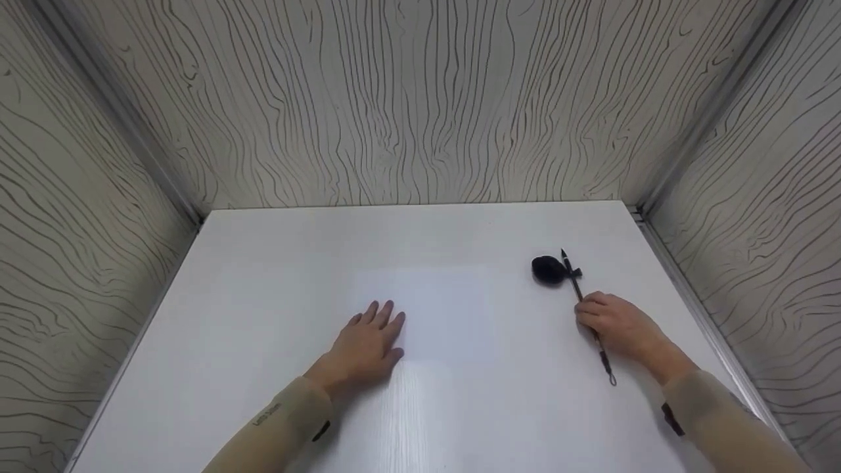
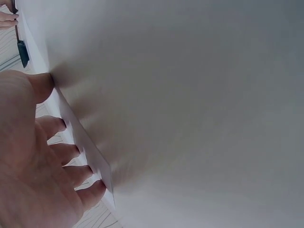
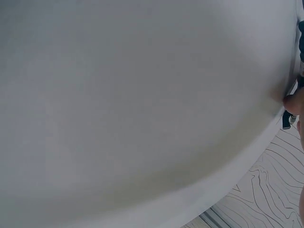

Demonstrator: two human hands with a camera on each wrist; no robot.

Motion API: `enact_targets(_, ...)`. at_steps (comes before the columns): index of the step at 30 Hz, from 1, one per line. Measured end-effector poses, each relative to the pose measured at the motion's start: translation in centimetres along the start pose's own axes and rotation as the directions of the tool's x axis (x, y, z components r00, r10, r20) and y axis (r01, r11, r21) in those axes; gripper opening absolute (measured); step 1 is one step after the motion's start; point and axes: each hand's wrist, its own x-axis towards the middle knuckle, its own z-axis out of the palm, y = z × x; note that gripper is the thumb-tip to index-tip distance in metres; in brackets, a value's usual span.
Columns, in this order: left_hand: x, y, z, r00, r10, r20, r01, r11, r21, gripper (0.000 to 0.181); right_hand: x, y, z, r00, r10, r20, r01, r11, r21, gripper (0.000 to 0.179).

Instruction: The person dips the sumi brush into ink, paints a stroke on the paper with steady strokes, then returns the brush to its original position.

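A writing brush (image 1: pixel 578 290) with a dark tip and a cord loop at its tail lies slantwise at the right of the table. My right hand (image 1: pixel 617 325) pinches the middle of its handle. The brush's front part crosses a small black piece (image 1: pixel 577 272) beside a round black dish (image 1: pixel 546 270). My left hand (image 1: pixel 368 345) rests with fingers spread on the left edge of a white sheet of paper (image 1: pixel 450 315). In the left wrist view, the left fingertips touch along the paper's edge (image 2: pixel 90 147). Only a sliver of my right hand (image 3: pixel 295 102) shows in the right wrist view.
The white table (image 1: pixel 276 263) carries the paper near its middle. Panels with a wood-grain pattern (image 1: pixel 407 105) stand behind it and at both sides. Metal rails (image 1: pixel 706 315) run along the side edges.
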Motion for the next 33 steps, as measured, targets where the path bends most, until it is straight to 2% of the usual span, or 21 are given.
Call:
enact_targets(7,0.0,0.1,0.1,1.0,-0.009,-0.005,0.009,1.0,0.021,0.072,0.2,0.3,0.3,0.999,-0.047,0.005,0.047,0.999,-0.018,0.035)
enact_targets(13,-0.2,0.3,0.1,1.0,-0.007,-0.014,0.007,1.0,0.026,0.073,0.2,0.1,0.4,0.997,-0.08,-0.019,0.079,0.996,-0.051,0.037)
enact_targets(16,-0.2,0.3,0.0,1.0,-0.004,-0.014,0.004,1.0,0.025,0.072,0.3,0.2,0.6,0.992,-0.114,-0.06,0.111,0.992,-0.052,0.038)
enact_targets(20,-0.2,0.2,0.0,1.0,0.004,-0.012,-0.004,1.0,0.031,0.071,0.7,0.3,0.6,0.982,-0.15,-0.113,0.144,0.988,-0.062,0.031)
enact_targets(24,-0.2,0.3,0.0,1.0,0.002,-0.007,-0.002,1.0,0.023,0.07,1.3,0.5,0.3,0.975,-0.159,-0.157,0.147,0.985,-0.088,0.025)
enact_targets(28,0.0,0.5,-0.1,1.0,-0.014,-0.002,0.014,1.0,0.013,0.072,2.0,0.4,0.0,0.956,-0.158,-0.248,0.132,0.984,-0.118,0.025)
enact_targets(33,0.1,0.4,-0.2,1.0,-0.02,0.003,0.02,1.0,0.006,0.072,3.2,-0.1,-0.3,0.921,-0.127,-0.368,0.082,0.987,-0.135,0.046)
